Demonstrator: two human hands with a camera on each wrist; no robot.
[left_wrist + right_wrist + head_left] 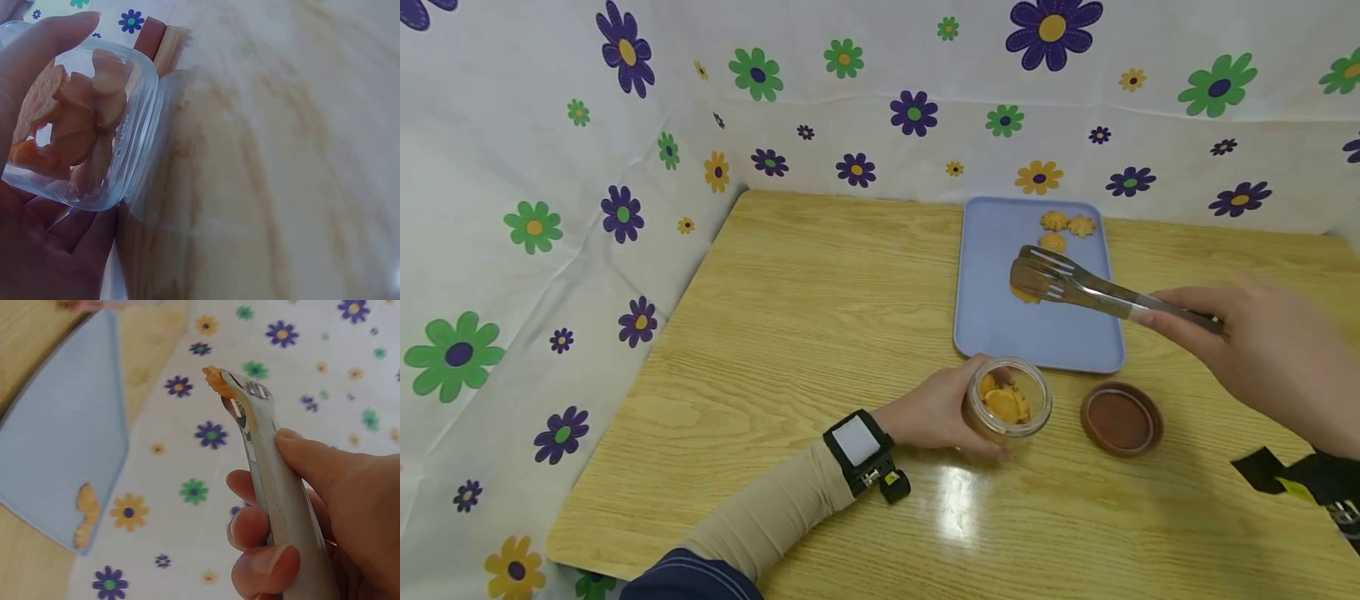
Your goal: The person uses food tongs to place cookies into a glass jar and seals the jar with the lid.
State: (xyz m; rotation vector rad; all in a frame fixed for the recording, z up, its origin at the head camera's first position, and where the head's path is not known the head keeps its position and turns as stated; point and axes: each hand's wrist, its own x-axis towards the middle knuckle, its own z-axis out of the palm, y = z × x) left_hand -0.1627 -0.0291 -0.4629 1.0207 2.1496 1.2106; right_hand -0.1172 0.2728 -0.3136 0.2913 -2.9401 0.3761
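My left hand (pixel 936 408) grips a clear glass jar (pixel 134 137) round its side, thumb and fingers on opposite walls. Several golden cookies (pixel 1003 403) lie inside the jar, whose top is uncovered. In my right hand (pixel 1262 350) are metal tongs (pixel 1097 292), held by the handles with their slotted ends over the blue tray (pixel 992 325). A ridged cookie (pixel 219 382) is pinched between the tong ends in the right wrist view. At the tray's far right corner rest flower-shaped cookies (pixel 1081 226), close together.
A round brown lid (pixel 1122 421) lies on the wooden table (pixel 820 300), right of the jar and in front of the tray. White cloth (pixel 865 108) with printed flowers hangs behind the table and along its left side.
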